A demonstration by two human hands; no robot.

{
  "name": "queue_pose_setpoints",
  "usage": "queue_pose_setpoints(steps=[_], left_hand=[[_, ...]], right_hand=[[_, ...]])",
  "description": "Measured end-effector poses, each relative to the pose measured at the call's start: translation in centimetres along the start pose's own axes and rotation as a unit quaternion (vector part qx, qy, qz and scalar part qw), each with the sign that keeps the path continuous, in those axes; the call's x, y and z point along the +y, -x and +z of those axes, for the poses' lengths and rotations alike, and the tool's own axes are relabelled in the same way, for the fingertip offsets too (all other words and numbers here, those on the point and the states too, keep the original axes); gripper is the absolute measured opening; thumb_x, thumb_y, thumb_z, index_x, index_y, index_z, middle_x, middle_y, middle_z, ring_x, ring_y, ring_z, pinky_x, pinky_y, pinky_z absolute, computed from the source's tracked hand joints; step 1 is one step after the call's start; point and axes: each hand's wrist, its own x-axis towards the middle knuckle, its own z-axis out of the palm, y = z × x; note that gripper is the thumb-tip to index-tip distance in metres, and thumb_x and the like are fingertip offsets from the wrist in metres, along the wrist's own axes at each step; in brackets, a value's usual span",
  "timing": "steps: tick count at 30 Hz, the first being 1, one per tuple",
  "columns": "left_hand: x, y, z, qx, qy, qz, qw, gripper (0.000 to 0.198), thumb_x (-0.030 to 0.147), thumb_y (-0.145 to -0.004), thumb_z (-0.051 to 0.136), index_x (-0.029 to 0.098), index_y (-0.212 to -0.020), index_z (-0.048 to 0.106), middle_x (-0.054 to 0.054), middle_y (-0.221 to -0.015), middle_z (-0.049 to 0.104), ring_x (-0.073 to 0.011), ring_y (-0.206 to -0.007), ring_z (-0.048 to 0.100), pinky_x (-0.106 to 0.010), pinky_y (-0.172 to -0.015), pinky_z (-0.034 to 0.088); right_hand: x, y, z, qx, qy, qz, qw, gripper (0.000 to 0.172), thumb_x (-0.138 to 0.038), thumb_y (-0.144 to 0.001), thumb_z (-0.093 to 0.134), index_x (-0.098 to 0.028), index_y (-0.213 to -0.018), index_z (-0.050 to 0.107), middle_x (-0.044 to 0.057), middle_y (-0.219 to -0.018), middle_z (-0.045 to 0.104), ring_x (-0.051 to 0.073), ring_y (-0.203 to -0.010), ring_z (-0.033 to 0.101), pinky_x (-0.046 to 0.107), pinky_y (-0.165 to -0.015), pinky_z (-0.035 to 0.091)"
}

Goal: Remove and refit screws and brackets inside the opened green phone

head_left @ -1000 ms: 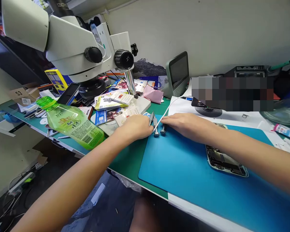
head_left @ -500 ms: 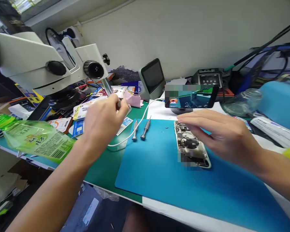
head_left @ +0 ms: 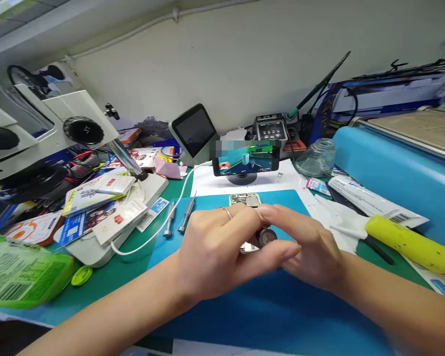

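My left hand is closed around a screwdriver; only its dark round end cap shows, and its shaft is hidden. My right hand is half curled beside it, fingers reaching over to meet the left hand close to the cap. Whether it grips the tool is hidden. Beyond and beneath both hands lies an opened phone with bare inner parts, largely covered by the fingers. It rests on a blue mat. Two more screwdrivers, one grey and one darker, lie to the left.
Left stand a microscope and a green bottle with a green cap near it. A phone on a stand, a small screen device and a glass jar are behind. A white cable curves across; a yellow cylinder lies right.
My left hand has moved right from near the microscope post, bringing the screwdriver over the opened phone to meet my right hand. The view has turned right.
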Motion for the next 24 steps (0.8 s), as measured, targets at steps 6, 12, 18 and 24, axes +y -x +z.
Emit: queue_pose_setpoints(steps=[6,12,18,24], left_hand=[[-0.3,3.4,0.2,-0.047,0.077,0.052,0.994,0.053,0.036,-0.111,0.031,0.019,-0.067,0.055,0.003,-0.051,0.044,-0.0109,-0.046,0.038,-0.031,-0.044,0.029],[0.5,6.8,0.5,-0.124,0.025,0.116,0.985,0.027,0.026,-0.094,0.065,0.015,-0.07,0.071,0.006,-0.049,0.044,-0.0117,-0.041,0.034,-0.034,-0.035,0.022],[-0.1,7.1,-0.1,-0.153,0.007,0.114,0.982,0.013,0.023,-0.09,0.068,0.012,-0.09,0.075,0.007,-0.05,0.05,-0.0102,-0.039,0.04,-0.031,-0.032,0.027],[-0.4,6.9,-0.6,-0.153,0.021,0.05,0.987,0.027,0.034,-0.092,0.07,0.009,-0.099,0.075,0.007,-0.052,0.054,-0.0105,-0.04,0.049,-0.033,-0.031,0.031]], right_hand=[[1.3,1.3,0.1,0.069,-0.01,0.103,0.992,0.082,-0.004,-0.089,0.067,-0.03,-0.159,0.034,0.01,-0.139,0.064,0.019,-0.105,0.073,0.037,-0.091,0.066],[1.8,1.8,0.3,0.089,-0.012,0.158,0.983,0.086,-0.001,-0.084,0.071,-0.037,-0.156,0.041,0.005,-0.144,0.06,0.02,-0.101,0.073,0.041,-0.09,0.066],[1.3,1.1,0.5,0.004,0.029,0.118,0.993,0.088,0.004,-0.083,0.07,-0.039,-0.155,0.043,0.0,-0.127,0.07,0.018,-0.108,0.072,0.037,-0.093,0.064],[1.5,0.7,1.0,-0.061,0.034,0.072,0.995,0.093,0.005,-0.08,0.071,-0.033,-0.158,0.038,0.004,-0.129,0.069,0.018,-0.114,0.07,0.035,-0.095,0.064]])
